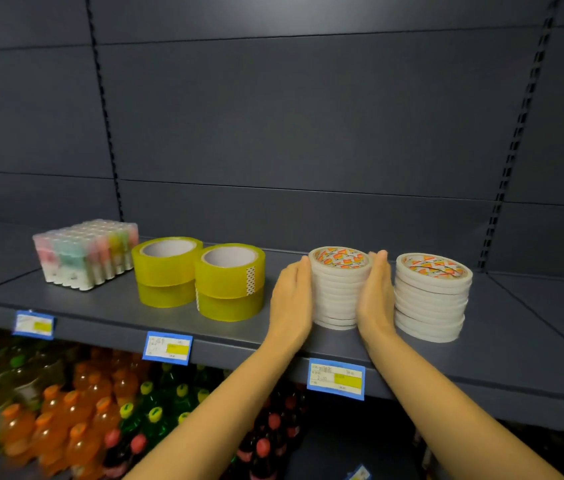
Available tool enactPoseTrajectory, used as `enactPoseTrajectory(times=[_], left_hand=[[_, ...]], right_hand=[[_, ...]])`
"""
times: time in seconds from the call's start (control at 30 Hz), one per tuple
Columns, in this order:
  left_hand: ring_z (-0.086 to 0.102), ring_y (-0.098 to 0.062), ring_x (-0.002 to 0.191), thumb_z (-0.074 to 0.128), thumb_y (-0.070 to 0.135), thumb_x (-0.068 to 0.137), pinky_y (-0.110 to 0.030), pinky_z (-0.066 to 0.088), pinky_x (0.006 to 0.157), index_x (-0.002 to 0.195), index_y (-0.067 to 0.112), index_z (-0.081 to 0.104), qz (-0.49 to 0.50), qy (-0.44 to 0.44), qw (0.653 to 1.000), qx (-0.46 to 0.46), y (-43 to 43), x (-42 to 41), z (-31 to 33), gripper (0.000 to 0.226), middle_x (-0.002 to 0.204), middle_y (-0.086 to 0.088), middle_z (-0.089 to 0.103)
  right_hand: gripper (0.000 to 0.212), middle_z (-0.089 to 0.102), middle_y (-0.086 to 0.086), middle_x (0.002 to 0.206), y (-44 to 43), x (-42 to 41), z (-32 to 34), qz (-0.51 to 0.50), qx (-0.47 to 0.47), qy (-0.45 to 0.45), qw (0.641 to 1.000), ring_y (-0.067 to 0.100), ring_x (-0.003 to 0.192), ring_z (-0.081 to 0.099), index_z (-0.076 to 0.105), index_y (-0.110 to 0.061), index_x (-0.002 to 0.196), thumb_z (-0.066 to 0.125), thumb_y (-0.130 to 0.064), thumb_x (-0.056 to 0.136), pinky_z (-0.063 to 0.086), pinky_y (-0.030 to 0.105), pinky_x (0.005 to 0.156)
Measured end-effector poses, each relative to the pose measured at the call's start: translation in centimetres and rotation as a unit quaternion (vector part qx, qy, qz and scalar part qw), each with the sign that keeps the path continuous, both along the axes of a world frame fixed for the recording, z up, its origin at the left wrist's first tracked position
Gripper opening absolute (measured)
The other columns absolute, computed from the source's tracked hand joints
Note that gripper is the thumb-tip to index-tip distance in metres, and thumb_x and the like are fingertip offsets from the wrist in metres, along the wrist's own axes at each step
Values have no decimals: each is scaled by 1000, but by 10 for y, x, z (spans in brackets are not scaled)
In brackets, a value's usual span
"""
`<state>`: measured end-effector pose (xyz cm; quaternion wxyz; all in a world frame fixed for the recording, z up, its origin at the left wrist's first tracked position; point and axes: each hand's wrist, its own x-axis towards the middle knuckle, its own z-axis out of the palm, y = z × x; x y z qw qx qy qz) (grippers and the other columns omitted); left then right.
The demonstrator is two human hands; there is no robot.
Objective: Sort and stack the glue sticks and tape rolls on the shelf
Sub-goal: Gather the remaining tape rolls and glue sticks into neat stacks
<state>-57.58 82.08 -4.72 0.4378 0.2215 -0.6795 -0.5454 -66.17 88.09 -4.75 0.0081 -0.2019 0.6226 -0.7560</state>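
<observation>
On the grey shelf [135, 306] a stack of thin white tape rolls [337, 289] stands between my hands. My left hand [292, 299] presses flat against its left side, and my right hand [375, 296] presses flat against its right side, fingers straight. A second white tape stack [431, 299] stands just right of my right hand. Two stacks of wide yellow tape rolls [166, 271] [230, 282] stand left of centre, each two high. A wrapped pack of pastel glue sticks [84, 254] sits at the far left.
Blue price tags [167, 348] [336, 377] [34, 325] hang on the shelf's front edge. Below the shelf stand rows of orange, green and red drink bottles [76, 410]. Dark back panels rise behind the shelf, and bare shelf surface [523, 327] lies to the right.
</observation>
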Motion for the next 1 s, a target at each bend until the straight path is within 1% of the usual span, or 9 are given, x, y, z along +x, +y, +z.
enactPoseTrajectory(times=[0.17,0.27,0.37,0.47,0.53,0.63,0.7,0.77,1.0], left_hand=[[51,-5,93,45,25,89,-11,38,80,96,18,59,63,127,972,-190,-7,74,5,17,93,15,55],[48,-11,101,46,25,89,-14,37,87,98,24,52,88,103,975,-178,-36,102,10,11,98,15,50],[40,-17,117,46,18,96,-29,32,104,112,20,44,66,23,988,-134,-71,113,7,16,109,9,44],[32,-19,132,42,23,98,-39,25,114,138,10,30,26,-32,992,-117,-94,116,3,43,137,-3,36],[27,-17,137,39,27,99,-37,22,116,144,9,23,2,-50,989,-136,-101,117,1,51,147,-4,30],[22,-12,139,36,34,99,-28,18,115,146,13,18,-45,-57,989,-129,-109,115,-1,55,151,0,24],[24,-11,138,33,37,99,-25,19,110,146,16,18,-67,-60,991,-101,-116,114,0,54,151,2,25],[36,-14,131,29,39,100,-27,27,106,142,18,27,-84,-70,992,-64,-125,109,4,47,147,-1,35],[57,-17,106,31,50,97,-42,44,101,99,33,58,-86,1,989,124,-130,79,8,32,110,2,63]], right_hand=[[38,39,-1,144,13,16,-2,-49,30,196,979,8,129,35,37,-15,139,31,-24,102,26,22,107],[33,46,-1,132,14,34,6,-64,15,294,953,8,122,43,45,-12,130,40,-16,97,31,19,104],[21,61,-1,104,-5,59,18,27,7,311,950,-1,98,57,56,-12,107,42,-7,93,41,10,88],[19,61,-3,98,-41,80,27,72,48,262,961,1,94,60,57,-12,103,43,-1,95,42,8,81],[20,58,-2,111,-64,88,28,65,102,180,976,12,108,55,54,-14,114,40,-16,99,40,17,89],[47,46,1,137,-87,92,17,89,196,51,975,14,122,43,41,-16,135,24,-43,101,29,25,98],[62,42,1,145,-98,94,7,126,187,-15,974,15,130,40,36,-17,142,16,-55,97,26,31,112],[68,44,3,145,-106,94,1,131,156,-66,977,20,134,40,36,-22,144,12,-62,94,27,41,115],[71,58,9,131,-116,91,-3,118,54,-152,980,25,121,54,50,-24,135,14,-67,91,40,44,107]])
